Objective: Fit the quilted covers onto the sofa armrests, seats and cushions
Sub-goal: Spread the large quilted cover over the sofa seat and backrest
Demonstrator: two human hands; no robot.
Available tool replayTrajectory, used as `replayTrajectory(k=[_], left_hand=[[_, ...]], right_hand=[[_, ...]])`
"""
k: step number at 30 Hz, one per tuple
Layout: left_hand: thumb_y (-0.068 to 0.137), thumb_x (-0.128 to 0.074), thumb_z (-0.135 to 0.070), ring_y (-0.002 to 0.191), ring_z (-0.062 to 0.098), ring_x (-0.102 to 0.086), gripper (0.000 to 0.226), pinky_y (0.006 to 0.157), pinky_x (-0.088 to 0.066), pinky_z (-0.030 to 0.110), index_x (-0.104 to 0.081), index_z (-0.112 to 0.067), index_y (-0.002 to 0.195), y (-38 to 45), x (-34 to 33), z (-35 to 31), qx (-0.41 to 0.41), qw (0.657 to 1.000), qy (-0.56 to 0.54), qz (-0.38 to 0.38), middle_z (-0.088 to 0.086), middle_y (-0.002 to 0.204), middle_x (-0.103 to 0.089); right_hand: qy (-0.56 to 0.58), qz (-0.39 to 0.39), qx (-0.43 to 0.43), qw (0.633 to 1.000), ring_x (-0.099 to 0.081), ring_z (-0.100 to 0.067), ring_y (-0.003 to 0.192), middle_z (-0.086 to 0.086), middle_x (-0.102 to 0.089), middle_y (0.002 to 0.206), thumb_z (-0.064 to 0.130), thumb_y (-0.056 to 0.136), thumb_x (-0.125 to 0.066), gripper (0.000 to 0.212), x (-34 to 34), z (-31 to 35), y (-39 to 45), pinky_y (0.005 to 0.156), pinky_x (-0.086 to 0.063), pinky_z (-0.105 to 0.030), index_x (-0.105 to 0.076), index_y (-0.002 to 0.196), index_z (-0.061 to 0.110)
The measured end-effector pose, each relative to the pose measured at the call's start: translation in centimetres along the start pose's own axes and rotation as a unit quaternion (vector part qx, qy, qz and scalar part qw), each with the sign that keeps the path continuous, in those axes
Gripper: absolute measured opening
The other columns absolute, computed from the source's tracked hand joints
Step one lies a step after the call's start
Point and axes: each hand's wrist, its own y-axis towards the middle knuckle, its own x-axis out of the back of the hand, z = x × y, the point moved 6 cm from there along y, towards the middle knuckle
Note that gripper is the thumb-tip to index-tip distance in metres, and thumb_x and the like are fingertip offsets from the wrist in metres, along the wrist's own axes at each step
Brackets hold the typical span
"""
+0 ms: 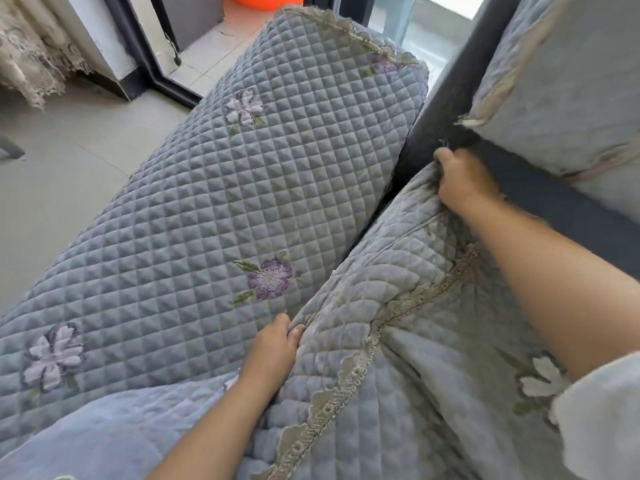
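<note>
A: The floor (69,188) is pale grey tile. There is a dark door frame (145,64), a lace curtain (31,64) at the left, and something orange (263,1) up top.

B: And the sofa?

A: The armrest cover (221,202) is on already, grey-blue with purple flowers. The seat cover (398,358) lies on the seat beside it, with its lace trim (346,375) all wavy.

B: What are the hands doing?

A: The left hand (273,348) curls its fingers over the seat cover's edge by the armrest. The right hand (464,181) grips the far corner, near the dark sofa back (540,195). It is blurry, so I think it is a pinch.

B: What could go wrong?

A: If one hand pulls harder, the cover may sit crooked. The lace could fold under. The corner might pop out of the gap.
</note>
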Motion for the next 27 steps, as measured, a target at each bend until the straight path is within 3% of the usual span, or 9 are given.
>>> replayTrajectory(k=[2,5,10,14,18,21,27], left_hand=[[0.099,-0.03,-0.032,0.1,0.03,-0.056,0.033,0.064,-0.027,0.033,-0.028,-0.019,0.069,0.7,-0.3,0.4,-0.003,0.999,0.044,-0.003,0.015,0.103,-0.06],[0.1,-0.025,-0.034,0.103,0.029,-0.056,0.032,0.074,-0.04,0.035,-0.045,-0.009,0.097,1.3,-0.5,0.4,-0.007,0.995,0.104,-0.006,0.013,0.108,-0.06],[0.101,-0.02,-0.029,0.104,0.033,-0.055,0.034,0.078,-0.041,0.037,-0.041,-0.004,0.109,2.3,-1.0,-0.2,-0.036,0.988,0.142,0.044,0.017,0.111,-0.06],[0.101,-0.021,-0.028,0.113,0.032,-0.05,0.034,0.084,-0.036,0.034,-0.04,-0.003,0.116,2.6,-0.8,-0.4,-0.014,0.992,0.006,0.129,0.021,0.122,-0.054],[0.1,-0.014,-0.035,0.123,0.029,-0.042,0.048,0.097,-0.033,0.033,-0.029,-0.003,0.132,2.0,-1.7,-1.0,0.029,0.97,-0.106,0.217,0.021,0.135,-0.039],[0.096,-0.012,-0.049,0.123,0.029,-0.043,0.064,0.097,-0.032,0.033,-0.023,-0.002,0.137,2.3,-2.5,-0.9,0.049,0.964,-0.128,0.228,0.021,0.138,-0.039],[0.092,-0.013,-0.058,0.131,0.031,-0.035,0.074,0.103,-0.028,0.037,-0.018,-0.003,0.141,3.8,-3.5,-0.6,0.106,0.959,-0.141,0.222,0.017,0.144,-0.033]], right_hand=[[0.016,0.055,-0.033,0.998,-0.041,-0.041,0.119,-0.026,-0.04,0.131,0.014,0.093,-0.038,0.036,-2.0,-0.7,1.3,0.094,-0.038,-0.044,-0.04,0.129,0.008],[0.034,0.119,-0.088,0.988,-0.04,-0.041,0.124,-0.027,-0.039,0.138,0.035,0.096,-0.027,0.049,-3.6,-2.1,2.2,0.1,-0.034,-0.044,-0.034,0.134,0.005],[0.102,0.112,-0.122,0.981,-0.04,-0.039,0.125,-0.027,-0.041,0.138,0.04,0.097,-0.023,0.059,-4.4,-2.3,3.4,0.102,-0.032,-0.039,-0.045,0.129,-0.005],[0.103,0.103,-0.131,0.981,-0.039,-0.04,0.126,-0.028,-0.039,0.138,0.041,0.097,-0.023,0.061,-4.3,-2.2,3.4,0.104,-0.032,-0.039,-0.044,0.129,-0.006],[0.094,0.099,-0.137,0.981,-0.041,-0.039,0.124,-0.026,-0.041,0.138,0.046,0.096,-0.023,0.064,-3.8,-2.1,2.5,0.101,-0.034,-0.039,-0.044,0.129,-0.004],[0.093,0.096,-0.139,0.981,-0.042,-0.039,0.123,-0.026,-0.042,0.137,0.049,0.095,-0.021,0.066,-3.7,-2.2,2.0,0.101,-0.035,-0.041,-0.044,0.129,-0.003],[0.085,0.067,-0.144,0.984,-0.039,-0.038,0.126,-0.025,-0.04,0.139,0.047,0.097,-0.02,0.064,-3.6,-1.9,0.8,0.102,-0.033,-0.04,-0.041,0.132,-0.002]])
